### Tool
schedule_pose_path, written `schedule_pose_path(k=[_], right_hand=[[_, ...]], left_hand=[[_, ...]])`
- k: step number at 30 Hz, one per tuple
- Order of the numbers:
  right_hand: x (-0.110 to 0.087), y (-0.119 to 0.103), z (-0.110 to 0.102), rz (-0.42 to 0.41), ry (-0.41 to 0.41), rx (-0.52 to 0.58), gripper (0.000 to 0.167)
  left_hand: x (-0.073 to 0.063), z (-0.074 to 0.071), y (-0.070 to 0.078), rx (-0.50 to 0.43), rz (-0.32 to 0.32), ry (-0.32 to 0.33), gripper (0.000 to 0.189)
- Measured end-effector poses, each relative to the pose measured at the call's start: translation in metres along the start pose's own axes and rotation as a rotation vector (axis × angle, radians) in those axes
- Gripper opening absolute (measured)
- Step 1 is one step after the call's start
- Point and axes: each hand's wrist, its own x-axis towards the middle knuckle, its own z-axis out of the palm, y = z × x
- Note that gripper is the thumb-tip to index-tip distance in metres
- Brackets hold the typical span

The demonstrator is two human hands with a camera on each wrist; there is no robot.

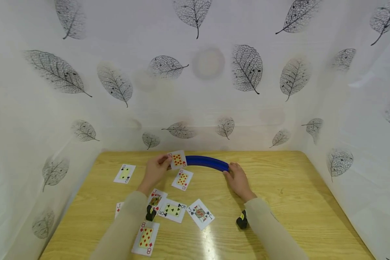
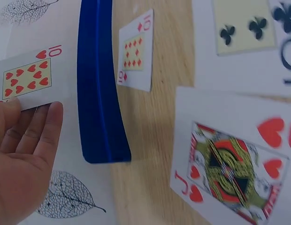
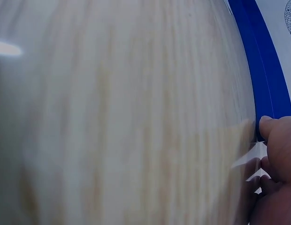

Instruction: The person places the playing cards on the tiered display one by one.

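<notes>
My left hand pinches a ten of hearts between thumb and fingers, with its face showing. It is at the left end of a blue curved card holder, and in the head view the card overlaps that end. At the holder's other end, my right hand grips the tip, thumb on the near side and fingers beyond. The right wrist view shows the thumb against the blue holder. A ten of diamonds lies face up on the table just in front of the holder.
Other face-up cards lie on the wooden table: a black two, jack of hearts, five of clubs, black jack and eight of diamonds. My left sleeve partly covers another jack. A leaf-patterned sheet stands behind.
</notes>
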Motion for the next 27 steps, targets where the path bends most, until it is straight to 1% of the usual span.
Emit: schedule_pose_path(k=[5,7,10,12,16,21,27], right_hand=[[0.000,0.000,0.001,0.001,0.004,-0.002,0.050],[-0.001,-0.001,0.001,0.004,0.005,0.003,0.050],[-0.001,-0.003,0.000,0.007,0.006,0.008,0.050],[-0.002,-0.003,0.000,0.014,0.004,0.012,0.050],[-0.002,-0.004,0.000,0.023,0.003,0.016,0.051],[-0.003,-0.004,-0.001,0.017,0.010,0.019,0.050],[-0.002,-0.003,0.000,0.012,0.014,0.011,0.050]], left_hand=[[0.006,0.012,0.007,0.013,0.073,-0.004,0.021],[0.008,0.018,0.010,0.011,0.080,-0.014,0.019],[0.009,0.028,0.014,0.039,0.096,-0.021,0.018],[0.010,0.033,0.017,0.069,0.115,-0.018,0.019],[0.012,0.044,0.025,0.073,0.154,-0.029,0.018],[0.017,0.058,0.032,0.086,0.152,-0.044,0.017],[0.024,0.073,0.034,0.090,0.168,-0.056,0.018]])
